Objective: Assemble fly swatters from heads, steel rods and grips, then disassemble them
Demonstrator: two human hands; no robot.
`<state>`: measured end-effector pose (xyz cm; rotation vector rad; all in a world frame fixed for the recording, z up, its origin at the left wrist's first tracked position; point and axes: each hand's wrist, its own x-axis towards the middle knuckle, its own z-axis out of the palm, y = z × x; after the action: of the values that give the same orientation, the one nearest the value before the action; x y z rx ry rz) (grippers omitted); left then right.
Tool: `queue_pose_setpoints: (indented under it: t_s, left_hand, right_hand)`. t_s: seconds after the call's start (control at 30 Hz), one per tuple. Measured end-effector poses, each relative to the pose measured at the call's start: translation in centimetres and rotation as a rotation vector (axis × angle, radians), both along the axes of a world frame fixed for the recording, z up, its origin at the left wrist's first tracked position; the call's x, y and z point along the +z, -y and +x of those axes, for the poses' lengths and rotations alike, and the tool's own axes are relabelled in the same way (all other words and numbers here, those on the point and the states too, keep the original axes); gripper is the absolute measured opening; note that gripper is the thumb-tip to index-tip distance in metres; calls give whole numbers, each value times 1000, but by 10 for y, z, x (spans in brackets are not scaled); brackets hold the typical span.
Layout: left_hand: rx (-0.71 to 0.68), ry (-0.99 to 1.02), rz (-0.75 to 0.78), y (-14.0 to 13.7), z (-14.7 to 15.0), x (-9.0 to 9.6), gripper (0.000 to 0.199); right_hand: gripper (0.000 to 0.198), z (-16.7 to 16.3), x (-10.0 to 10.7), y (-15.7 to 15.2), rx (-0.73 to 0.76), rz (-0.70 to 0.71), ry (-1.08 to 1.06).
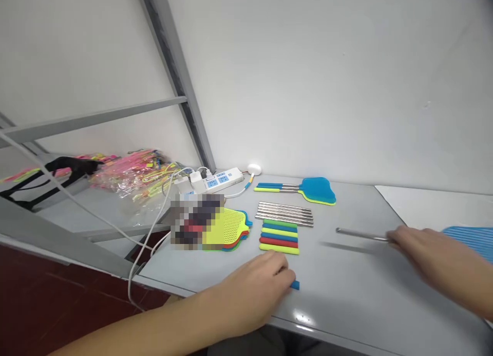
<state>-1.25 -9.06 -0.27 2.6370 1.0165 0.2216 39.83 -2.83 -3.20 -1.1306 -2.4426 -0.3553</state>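
Note:
My left hand (265, 289) is closed round a blue handle grip (295, 284), whose end pokes out past the fingers near the table's front edge. Over on the right, my right hand (419, 253) grips a thin silver metal rod (360, 235) that points left above the table. Just beyond my left hand lies a row of several coloured handle grips (279, 232) in green, blue, yellow and red. Behind them are several silver metal rods (285, 214) side by side. A stack of perforated fly swatter heads (235, 227), yellow on top, sits to the left, partly covered by a blurred patch.
Fly swatters with handles (318, 190) lie at the back by the wall. A white power strip (221, 180) with cables is at the back left. Bagged colourful items (131, 173) lie beyond the grey metal frame (185, 89). A blue ribbed thing (472, 240) lies far right.

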Motion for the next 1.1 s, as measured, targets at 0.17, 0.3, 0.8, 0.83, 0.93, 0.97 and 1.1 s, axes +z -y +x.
queue_pose_setpoints:
  t_s: [0.17, 0.3, 0.8, 0.83, 0.93, 0.97, 1.1]
  left_hand:
    - [-57, -84, 407, -17, 26, -35, 29]
    - [56, -51, 481, -28, 20, -39, 15]
    - [92, 6, 520, -44, 14, -35, 15]
    - [97, 10, 521, -44, 14, -35, 15]
    - [120, 17, 516, -44, 14, -37, 13]
    - [129, 14, 512, -44, 14, -37, 12]
    - [157, -9, 513, -43, 14, -37, 14]
  right_hand:
    - [21, -49, -19, 7, 58, -23, 271]
    - [27, -49, -32, -2, 80, 42, 216]
    - [20, -57, -31, -7, 113, 22, 32]
    - [20, -57, -32, -7, 116, 11, 32]
    - [21, -57, -33, -7, 140, -20, 45]
    - [22, -57, -33, -7, 149, -31, 52]
    - [22, -58, -33, -7, 157, -45, 61]
